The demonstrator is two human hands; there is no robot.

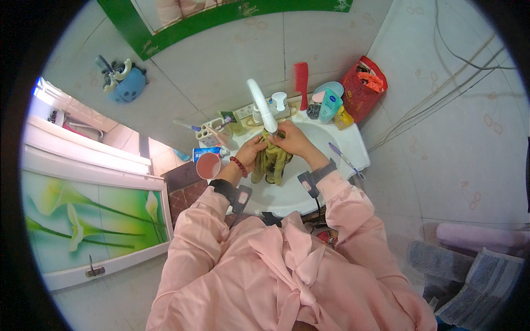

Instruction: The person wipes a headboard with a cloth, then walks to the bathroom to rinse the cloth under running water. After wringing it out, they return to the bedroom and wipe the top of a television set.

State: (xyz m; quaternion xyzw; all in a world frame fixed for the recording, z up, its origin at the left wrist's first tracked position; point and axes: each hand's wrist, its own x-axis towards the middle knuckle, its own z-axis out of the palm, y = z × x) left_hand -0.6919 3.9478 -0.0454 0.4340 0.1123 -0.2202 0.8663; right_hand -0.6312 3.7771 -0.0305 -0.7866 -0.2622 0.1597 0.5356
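A wet-looking olive-green cloth [272, 161] hangs bunched between my two hands over the white washbasin [304, 198]. My left hand [251, 152], with a red bead bracelet at its wrist, pinches the upper left edge of the cloth. On the other side, my right hand [295, 140] grips its upper right part. Directly above the cloth is the end of the white faucet [261, 103]; whether water runs cannot be told. The lower end of the cloth hangs down into the bowl.
Left of the bowl are a pink cup [208, 166], a toothpaste tube [206, 154] and a toothbrush holder [213, 131]. A red comb [302, 85], a teal tube [330, 105] and a red bag [362, 91] stand behind. A toothbrush [345, 159] lies on the right rim.
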